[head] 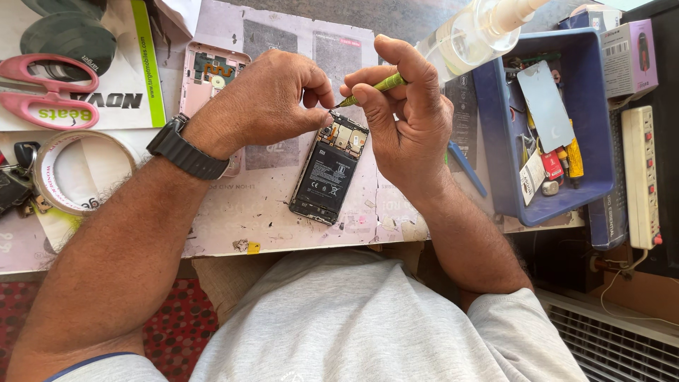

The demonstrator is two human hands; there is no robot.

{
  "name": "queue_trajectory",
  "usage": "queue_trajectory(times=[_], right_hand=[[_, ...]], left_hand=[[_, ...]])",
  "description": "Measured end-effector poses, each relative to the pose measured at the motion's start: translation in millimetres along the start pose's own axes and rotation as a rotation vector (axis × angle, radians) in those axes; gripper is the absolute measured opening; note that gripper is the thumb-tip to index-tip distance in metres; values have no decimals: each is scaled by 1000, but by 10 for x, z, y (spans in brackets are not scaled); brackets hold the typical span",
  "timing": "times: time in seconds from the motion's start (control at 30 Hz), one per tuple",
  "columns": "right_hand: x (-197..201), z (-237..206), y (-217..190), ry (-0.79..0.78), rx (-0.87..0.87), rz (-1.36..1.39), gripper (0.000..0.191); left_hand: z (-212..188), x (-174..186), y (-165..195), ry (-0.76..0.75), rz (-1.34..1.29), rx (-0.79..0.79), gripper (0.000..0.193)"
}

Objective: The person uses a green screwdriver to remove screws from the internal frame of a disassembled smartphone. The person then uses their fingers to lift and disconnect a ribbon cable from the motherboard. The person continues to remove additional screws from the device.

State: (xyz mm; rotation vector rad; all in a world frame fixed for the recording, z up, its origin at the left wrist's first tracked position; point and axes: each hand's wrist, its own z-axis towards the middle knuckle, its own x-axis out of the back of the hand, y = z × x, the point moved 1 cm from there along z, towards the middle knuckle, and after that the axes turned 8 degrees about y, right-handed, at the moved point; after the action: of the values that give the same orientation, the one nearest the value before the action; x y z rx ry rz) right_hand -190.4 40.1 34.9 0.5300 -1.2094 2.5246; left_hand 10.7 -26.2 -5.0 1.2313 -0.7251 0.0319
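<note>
A: Green-handled screwdriver (373,87) pinched in right hand (403,120), tip at the opened phone (329,170), top end?

B: Yes. Phone lies back-off, mid-table (233,233), battery showing.

A: Left hand (265,99)?

B: Fingers curled, pressing the phone's top-left corner. Pink back cover (209,71) far left of it, blue tray (495,141) right, pink scissors (42,88) far left.
</note>
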Motion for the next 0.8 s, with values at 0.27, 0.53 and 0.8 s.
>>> queue_trajectory(times=[0.27,0.53,0.8], right_hand=[[46,2,9,55,-16,73,36],[142,-82,-24,118,-56,226,39],[173,-51,-17,117,-62,210,43]], left_hand=[[12,9,2,21,-154,-163,9],[48,16,84,41,-222,-236,10],[75,7,112,44,-245,-219,8]])
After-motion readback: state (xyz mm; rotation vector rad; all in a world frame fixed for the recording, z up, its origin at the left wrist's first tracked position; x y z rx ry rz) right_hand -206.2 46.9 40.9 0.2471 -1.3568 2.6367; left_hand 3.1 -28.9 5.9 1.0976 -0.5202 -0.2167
